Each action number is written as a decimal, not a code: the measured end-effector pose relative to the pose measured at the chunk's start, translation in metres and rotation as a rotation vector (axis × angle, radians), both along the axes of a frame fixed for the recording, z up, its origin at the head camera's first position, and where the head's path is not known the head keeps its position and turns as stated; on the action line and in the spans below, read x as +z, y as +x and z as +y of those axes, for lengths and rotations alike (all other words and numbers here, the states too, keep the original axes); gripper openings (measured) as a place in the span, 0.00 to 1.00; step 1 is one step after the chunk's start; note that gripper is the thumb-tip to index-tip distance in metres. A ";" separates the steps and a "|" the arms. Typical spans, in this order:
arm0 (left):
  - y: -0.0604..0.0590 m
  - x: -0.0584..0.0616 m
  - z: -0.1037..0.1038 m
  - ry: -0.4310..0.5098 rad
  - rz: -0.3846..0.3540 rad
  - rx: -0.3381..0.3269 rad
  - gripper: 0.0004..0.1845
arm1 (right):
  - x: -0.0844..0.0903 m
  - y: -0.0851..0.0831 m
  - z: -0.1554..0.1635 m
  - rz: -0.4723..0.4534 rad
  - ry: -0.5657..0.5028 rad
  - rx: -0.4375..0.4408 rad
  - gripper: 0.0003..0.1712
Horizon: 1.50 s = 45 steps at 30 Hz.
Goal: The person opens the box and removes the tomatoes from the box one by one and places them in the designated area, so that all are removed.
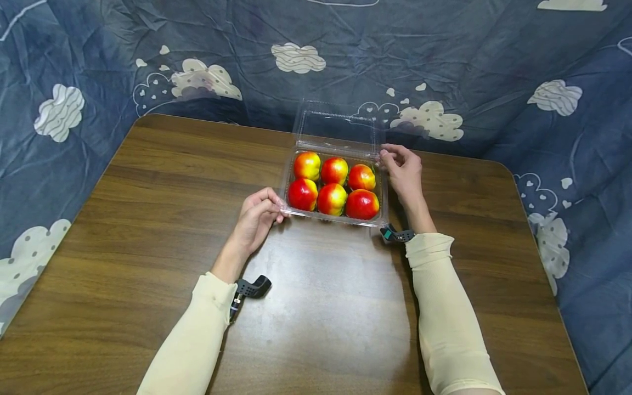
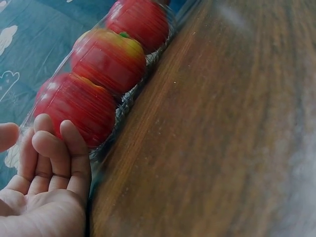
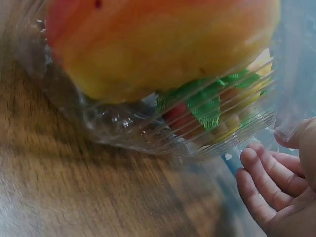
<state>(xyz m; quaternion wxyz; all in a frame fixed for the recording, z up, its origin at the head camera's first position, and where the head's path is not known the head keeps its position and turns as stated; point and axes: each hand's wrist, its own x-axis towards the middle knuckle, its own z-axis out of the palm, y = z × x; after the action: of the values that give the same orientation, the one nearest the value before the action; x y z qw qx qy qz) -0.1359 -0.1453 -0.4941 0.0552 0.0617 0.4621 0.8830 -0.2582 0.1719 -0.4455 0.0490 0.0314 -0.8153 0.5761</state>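
Note:
A clear plastic clamshell box (image 1: 336, 218) sits on the table with its lid (image 1: 340, 123) raised at the back. Several glossy red-and-yellow fruits (image 1: 362, 204), like artificial peaches, fill it in two rows. A green cloth leaf (image 3: 205, 106) shows through the box wall in the right wrist view. My left hand (image 1: 257, 216) pinches the rim at the front left corner between thumb and fingers. At the back right corner, near the hinge, my right hand (image 1: 405, 170) pinches the plastic edge. The left wrist view shows the left fingers (image 2: 76, 140) curled beside the nearest fruit.
The brown wooden table (image 1: 148, 236) has its far edge just behind the box. A blue cloth with white clouds (image 1: 298, 57) hangs behind and at the sides. Black camera mounts (image 1: 254, 286) stick out from both wrists.

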 end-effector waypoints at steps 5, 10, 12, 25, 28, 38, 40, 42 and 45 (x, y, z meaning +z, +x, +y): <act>-0.001 0.000 0.003 -0.007 0.005 0.017 0.10 | -0.006 -0.003 0.004 -0.044 0.016 0.001 0.21; -0.001 0.000 0.005 -0.033 0.016 0.048 0.10 | -0.006 -0.002 0.004 -0.060 0.024 -0.004 0.22; -0.002 0.000 0.005 -0.046 0.017 0.066 0.10 | -0.001 0.002 0.003 -0.059 0.020 0.002 0.22; -0.013 -0.001 0.011 -0.110 0.042 0.169 0.06 | -0.033 0.009 0.019 -0.009 0.082 -0.030 0.25; -0.018 -0.002 0.011 -0.118 0.055 0.186 0.05 | -0.033 0.018 0.019 0.004 0.122 -0.037 0.25; -0.036 -0.004 0.002 -0.100 0.100 0.231 0.04 | -0.036 0.051 0.016 0.047 0.148 -0.039 0.24; -0.038 -0.003 0.000 -0.092 0.107 0.234 0.03 | -0.036 0.057 0.017 0.055 0.159 -0.036 0.24; -0.040 -0.001 0.000 -0.094 0.114 0.235 0.05 | -0.036 0.062 0.017 0.069 0.164 -0.037 0.24; -0.041 0.000 -0.001 -0.102 0.127 0.233 0.11 | -0.036 0.070 0.017 0.092 0.166 -0.040 0.24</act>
<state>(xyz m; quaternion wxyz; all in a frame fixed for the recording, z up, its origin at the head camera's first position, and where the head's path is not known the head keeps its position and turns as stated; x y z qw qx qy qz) -0.1770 -0.1458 -0.4940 -0.0738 0.0603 0.5131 0.8530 -0.1879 0.1885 -0.4818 0.0953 0.0455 -0.8575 0.5035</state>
